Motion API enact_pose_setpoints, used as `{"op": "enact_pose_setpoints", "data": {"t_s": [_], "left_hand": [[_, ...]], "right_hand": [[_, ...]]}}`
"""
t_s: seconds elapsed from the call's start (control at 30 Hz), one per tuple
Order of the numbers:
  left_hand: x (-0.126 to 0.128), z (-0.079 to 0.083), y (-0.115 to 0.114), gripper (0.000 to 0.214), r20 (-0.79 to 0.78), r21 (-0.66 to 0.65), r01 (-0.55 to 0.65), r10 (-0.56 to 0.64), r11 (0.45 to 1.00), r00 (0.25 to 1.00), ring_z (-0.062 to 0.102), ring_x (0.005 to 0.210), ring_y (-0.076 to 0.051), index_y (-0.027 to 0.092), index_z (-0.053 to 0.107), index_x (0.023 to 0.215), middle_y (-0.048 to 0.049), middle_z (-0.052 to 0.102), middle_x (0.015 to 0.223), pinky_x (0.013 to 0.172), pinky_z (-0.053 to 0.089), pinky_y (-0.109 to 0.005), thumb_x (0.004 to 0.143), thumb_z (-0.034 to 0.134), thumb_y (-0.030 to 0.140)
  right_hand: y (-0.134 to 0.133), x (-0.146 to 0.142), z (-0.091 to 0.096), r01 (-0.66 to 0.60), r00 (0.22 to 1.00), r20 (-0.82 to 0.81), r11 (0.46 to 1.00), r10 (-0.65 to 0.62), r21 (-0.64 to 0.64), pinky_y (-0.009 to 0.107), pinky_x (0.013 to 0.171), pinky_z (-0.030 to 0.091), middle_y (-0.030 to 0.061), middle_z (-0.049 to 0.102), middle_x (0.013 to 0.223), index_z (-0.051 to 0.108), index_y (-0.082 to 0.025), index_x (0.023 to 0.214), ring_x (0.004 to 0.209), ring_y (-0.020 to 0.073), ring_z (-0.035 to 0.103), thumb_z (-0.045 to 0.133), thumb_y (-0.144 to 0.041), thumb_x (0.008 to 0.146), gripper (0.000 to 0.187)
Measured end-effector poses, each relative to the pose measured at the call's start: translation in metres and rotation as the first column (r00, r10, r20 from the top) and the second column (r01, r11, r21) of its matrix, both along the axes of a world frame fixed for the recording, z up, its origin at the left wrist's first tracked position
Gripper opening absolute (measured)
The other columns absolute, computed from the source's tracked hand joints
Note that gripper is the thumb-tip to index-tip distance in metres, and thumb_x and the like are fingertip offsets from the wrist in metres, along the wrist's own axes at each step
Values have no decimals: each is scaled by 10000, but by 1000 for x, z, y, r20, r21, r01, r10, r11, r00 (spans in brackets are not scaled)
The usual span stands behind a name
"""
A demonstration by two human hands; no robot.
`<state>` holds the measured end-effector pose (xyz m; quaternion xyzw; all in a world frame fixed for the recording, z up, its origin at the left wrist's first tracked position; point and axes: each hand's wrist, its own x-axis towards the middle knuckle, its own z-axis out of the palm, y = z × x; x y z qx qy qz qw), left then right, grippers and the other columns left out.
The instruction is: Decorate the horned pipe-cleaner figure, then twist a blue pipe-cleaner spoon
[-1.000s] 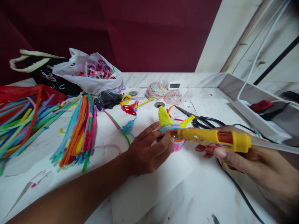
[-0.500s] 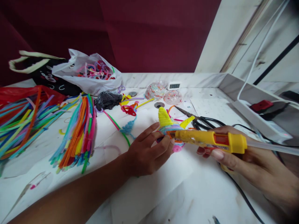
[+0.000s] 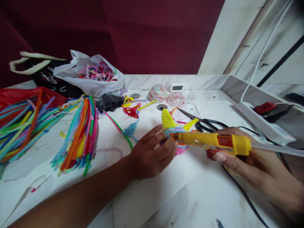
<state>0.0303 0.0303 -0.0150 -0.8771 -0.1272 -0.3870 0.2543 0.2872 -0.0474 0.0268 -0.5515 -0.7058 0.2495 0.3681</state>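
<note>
My left hand (image 3: 152,153) is closed on a small pipe-cleaner figure (image 3: 174,129) with bands of several colours, two yellow pointed pieces and a pink coil below. The fingers cover its left and front side. My right hand (image 3: 258,164) grips a yellow hot glue gun (image 3: 206,140), with a clear glue stick (image 3: 277,148) out of its back end. The gun's nozzle points left and meets the front of the figure beside my left fingertips. Whether glue is coming out cannot be seen. Behind the gun lie black-handled scissors (image 3: 201,120), their blades toward the back left.
Pipe-cleaner bundles (image 3: 77,136) lie at left, before a white plastic bag (image 3: 87,79) of scraps and a black tote (image 3: 52,76). A small digital clock (image 3: 177,87) stands behind clear speckled bags (image 3: 158,92). A power strip (image 3: 268,123) and the gun's black cord (image 3: 247,198) are at right.
Both hands, the figure and the glue gun stay almost where they were. My right index finger has drawn back slightly at the gun's trigger.
</note>
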Motion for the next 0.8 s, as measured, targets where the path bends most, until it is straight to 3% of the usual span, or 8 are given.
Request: {"op": "enact_pose_setpoints", "data": {"t_s": [0.67,0.8], "left_hand": [[0,0,0,206,5,9,-17,17,1000,1000,676,895,-147,172,669,1005,-8,726,979,1082,504,-442,809,724,198],[1,-1,0,220,4,-1,-17,17,1000,1000,668,896,-153,167,679,1004,-8,722,981,1096,487,-442,793,736,192]], "right_hand": [[1,-1,1,40,999,-22,999,-41,-21,199,656,523,-10,613,906,648,-279,954,761,146,618,658,-467,817,232],[2,-4,4,40,999,-33,999,-40,24,191,628,518,-4,615,884,656,-271,926,746,141,618,664,-465,811,226]]}}
